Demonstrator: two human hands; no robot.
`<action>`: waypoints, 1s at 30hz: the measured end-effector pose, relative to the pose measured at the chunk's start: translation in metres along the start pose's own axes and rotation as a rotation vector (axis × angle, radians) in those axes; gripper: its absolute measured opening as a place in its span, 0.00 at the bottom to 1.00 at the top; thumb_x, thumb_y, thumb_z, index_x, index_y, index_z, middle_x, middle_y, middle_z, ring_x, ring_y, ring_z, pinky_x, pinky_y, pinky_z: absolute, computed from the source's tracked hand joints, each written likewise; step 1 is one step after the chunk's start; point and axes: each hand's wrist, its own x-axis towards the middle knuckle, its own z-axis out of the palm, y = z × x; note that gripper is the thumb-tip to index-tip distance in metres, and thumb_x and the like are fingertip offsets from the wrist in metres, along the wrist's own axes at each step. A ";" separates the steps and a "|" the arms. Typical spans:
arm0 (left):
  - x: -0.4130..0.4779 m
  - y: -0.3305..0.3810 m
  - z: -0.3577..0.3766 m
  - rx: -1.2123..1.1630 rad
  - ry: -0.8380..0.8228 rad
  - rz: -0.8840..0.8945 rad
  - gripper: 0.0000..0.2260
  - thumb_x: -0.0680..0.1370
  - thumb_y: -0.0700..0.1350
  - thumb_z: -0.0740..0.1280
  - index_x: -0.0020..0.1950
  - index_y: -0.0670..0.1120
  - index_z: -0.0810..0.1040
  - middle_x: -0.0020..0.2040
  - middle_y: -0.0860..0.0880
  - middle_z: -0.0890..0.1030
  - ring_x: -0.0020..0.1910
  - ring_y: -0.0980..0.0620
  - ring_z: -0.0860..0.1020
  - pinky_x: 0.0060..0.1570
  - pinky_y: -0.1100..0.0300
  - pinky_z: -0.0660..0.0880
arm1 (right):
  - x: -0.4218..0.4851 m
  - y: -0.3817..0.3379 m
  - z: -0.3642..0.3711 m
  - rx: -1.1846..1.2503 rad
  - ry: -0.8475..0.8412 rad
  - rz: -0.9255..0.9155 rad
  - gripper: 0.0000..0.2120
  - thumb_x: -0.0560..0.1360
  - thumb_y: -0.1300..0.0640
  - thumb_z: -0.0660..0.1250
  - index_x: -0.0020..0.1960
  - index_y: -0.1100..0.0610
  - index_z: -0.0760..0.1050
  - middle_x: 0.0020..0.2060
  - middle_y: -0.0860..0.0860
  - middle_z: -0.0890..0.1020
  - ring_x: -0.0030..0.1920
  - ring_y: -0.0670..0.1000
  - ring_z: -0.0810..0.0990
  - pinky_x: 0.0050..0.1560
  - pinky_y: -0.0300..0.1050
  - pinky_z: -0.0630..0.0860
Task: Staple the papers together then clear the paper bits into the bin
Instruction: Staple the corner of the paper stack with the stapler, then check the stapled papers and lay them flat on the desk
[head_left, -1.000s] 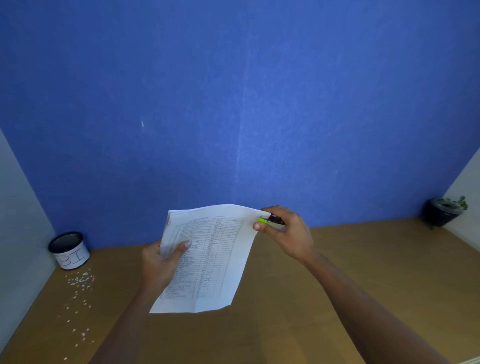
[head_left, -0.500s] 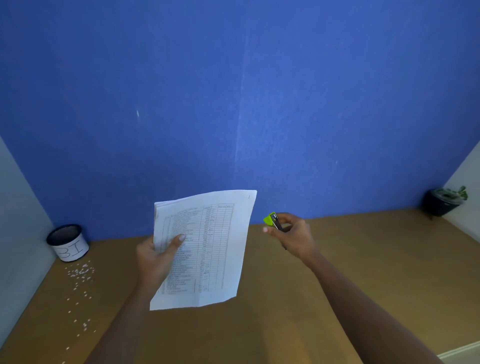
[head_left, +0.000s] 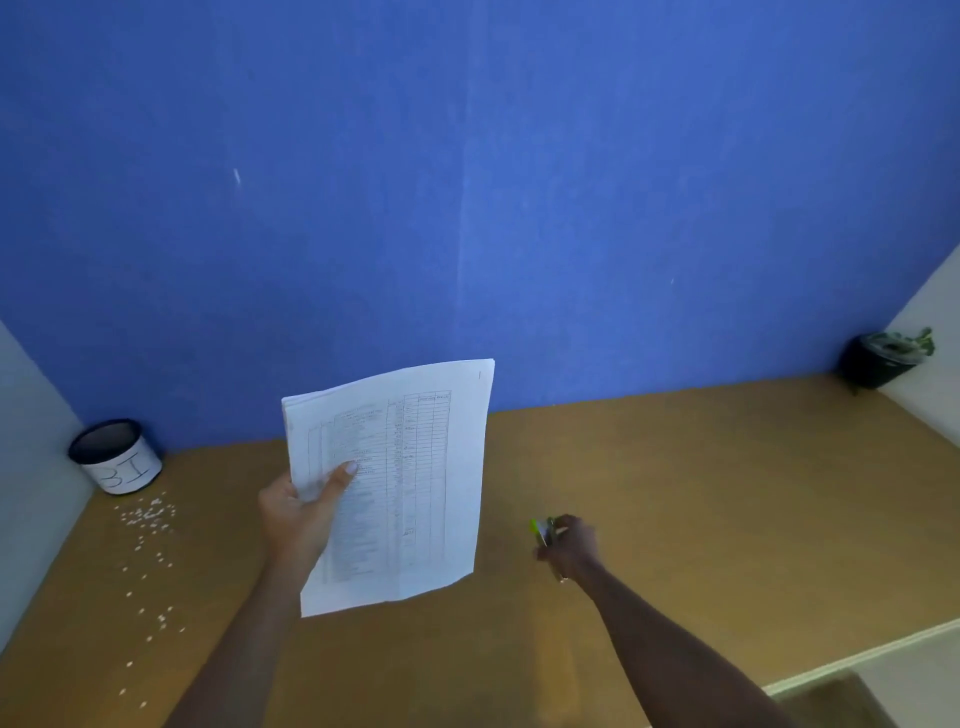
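The left hand (head_left: 298, 512) holds the papers (head_left: 410, 467) upright above the desk (head_left: 701, 493). The thumb lies across the printed face near the sheets' left edge, and the fingers are behind and hidden. The front sheet carries a printed table. A short dark mark near its top right corner may be a staple, but it is too small to confirm.

At about 4 o'clock from the papers, and apart from them, the right hand (head_left: 571, 545) is low over the desk, its fingers curled round a small lime-green stapler (head_left: 540, 529). The picture is blurred there, so contact with the desk cannot be judged.

The bin (head_left: 117, 457), a dark-rimmed can with a white label, stands at 9 o'clock from the papers, in the corner against the blue wall (head_left: 467, 182). White paper bits (head_left: 148, 519) lie scattered on the desk from just in front of the bin towards 6 o'clock.

A dark plant pot (head_left: 878, 358) sits in the corner at 2 o'clock.
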 end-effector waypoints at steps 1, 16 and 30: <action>-0.001 -0.002 0.000 -0.003 -0.009 -0.012 0.10 0.69 0.40 0.75 0.49 0.45 0.81 0.36 0.60 0.83 0.38 0.61 0.81 0.34 0.71 0.77 | 0.001 0.004 0.005 -0.021 0.019 -0.004 0.27 0.63 0.60 0.79 0.60 0.60 0.77 0.51 0.58 0.83 0.42 0.52 0.80 0.36 0.39 0.72; -0.003 -0.020 0.000 0.021 -0.036 -0.032 0.11 0.70 0.39 0.75 0.50 0.48 0.81 0.36 0.65 0.83 0.40 0.65 0.82 0.37 0.70 0.78 | 0.009 0.045 0.039 -0.151 0.079 -0.025 0.24 0.65 0.53 0.76 0.59 0.57 0.76 0.52 0.55 0.82 0.51 0.57 0.81 0.45 0.45 0.78; -0.003 -0.014 0.003 0.019 -0.080 -0.031 0.10 0.71 0.38 0.74 0.51 0.45 0.81 0.38 0.64 0.83 0.41 0.65 0.82 0.39 0.66 0.79 | -0.034 -0.086 0.004 0.690 -0.072 -0.505 0.20 0.77 0.40 0.61 0.64 0.49 0.73 0.61 0.47 0.79 0.63 0.48 0.76 0.63 0.47 0.74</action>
